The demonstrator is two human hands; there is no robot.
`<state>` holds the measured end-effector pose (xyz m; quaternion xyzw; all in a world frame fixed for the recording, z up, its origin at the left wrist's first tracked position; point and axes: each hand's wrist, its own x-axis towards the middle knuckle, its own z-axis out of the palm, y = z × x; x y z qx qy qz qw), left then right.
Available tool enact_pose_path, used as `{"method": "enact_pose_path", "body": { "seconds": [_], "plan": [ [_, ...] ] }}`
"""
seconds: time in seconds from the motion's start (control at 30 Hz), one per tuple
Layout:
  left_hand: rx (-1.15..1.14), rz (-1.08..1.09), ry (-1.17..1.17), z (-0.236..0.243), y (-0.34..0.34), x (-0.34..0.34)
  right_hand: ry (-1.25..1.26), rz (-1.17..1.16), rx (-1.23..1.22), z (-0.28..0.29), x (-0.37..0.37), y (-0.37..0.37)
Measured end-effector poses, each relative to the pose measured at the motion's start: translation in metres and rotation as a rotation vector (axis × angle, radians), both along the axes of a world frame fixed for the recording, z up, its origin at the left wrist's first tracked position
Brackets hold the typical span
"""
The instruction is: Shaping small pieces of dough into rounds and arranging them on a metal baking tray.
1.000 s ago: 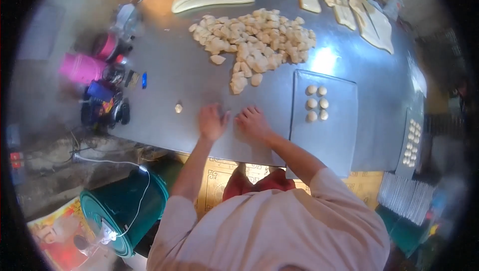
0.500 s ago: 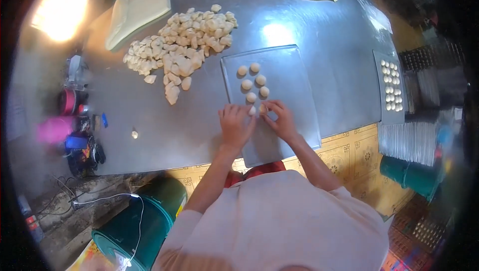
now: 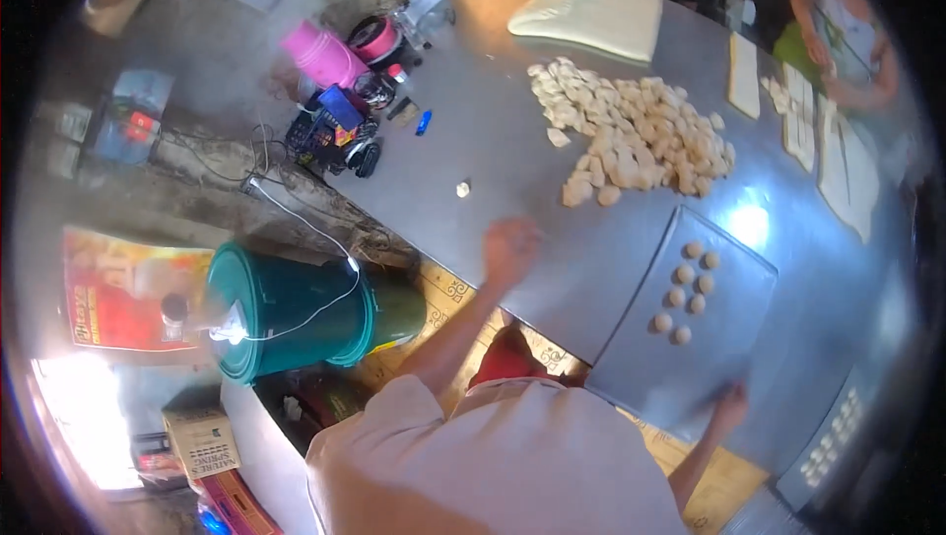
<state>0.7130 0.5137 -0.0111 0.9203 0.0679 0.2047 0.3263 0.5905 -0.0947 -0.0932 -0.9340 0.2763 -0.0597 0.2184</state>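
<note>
My left hand (image 3: 512, 251), smeared by motion, is over the metal table (image 3: 443, 230), left of the baking tray and below the heap of dough pieces (image 3: 641, 131). On the flat tray (image 3: 631, 367) several round dough balls (image 3: 676, 296) lie in two rows. My right hand (image 3: 729, 409) is by the near right part of the tray; its fingers are blurred, and I cannot tell whether it touches the tray. A small dough bit (image 3: 463, 188) lies apart on the table, up and left of my left hand.
A folded dough slab (image 3: 591, 13) and dough strips (image 3: 798, 116) lie along the far side, where another person (image 3: 847, 33) works. Clutter with a pink container (image 3: 323, 54) fills the left table end. Green bins (image 3: 286, 303) stand left; another ball-filled tray (image 3: 833, 441) sits far right.
The view has swung left. My hands have let go of the two dough balls at the tray's near end and parted, the left moving out over the table, the right toward the tray's near right.
</note>
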Motion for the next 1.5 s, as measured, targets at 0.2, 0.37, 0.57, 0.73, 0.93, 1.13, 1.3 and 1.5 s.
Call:
{"method": "enact_pose_path", "body": {
  "seconds": [0.2, 0.37, 0.57, 0.73, 0.93, 1.13, 1.3, 1.5],
  "plan": [
    [-0.115, 0.525, -0.257, -0.001, 0.278, 0.064, 0.155, 0.249, -0.139, -0.001, -0.024, -0.021],
    [0.216, 1.032, -0.237, 0.016, 0.456, 0.151, -0.02, 0.058, -0.065, 0.043, -0.011, 0.068],
    [0.159, 1.215, 0.072, 0.022, 0.543, 0.218, -0.048, -0.097, 0.005, 0.065, -0.051, 0.171],
    [0.104, 1.299, 0.105, 0.013, 0.555, 0.241, -0.059, -0.136, 0.098, 0.068, -0.108, 0.211],
    [0.023, 1.284, 0.048, 0.007, 0.561, 0.247, 0.056, -0.215, 0.05, 0.088, -0.122, 0.257],
    [0.195, 1.352, 0.184, 0.024, 0.54, 0.229, 0.091, -0.325, 0.018, 0.093, -0.12, 0.279],
    [0.198, 0.797, -0.354, 0.02, 0.411, 0.201, 0.003, -0.416, 0.011, 0.091, -0.115, 0.286],
    [-0.198, -0.117, 0.011, -0.064, 0.162, 0.2, -0.101, -0.297, 0.096, 0.12, -0.056, 0.305]
  ]
}}
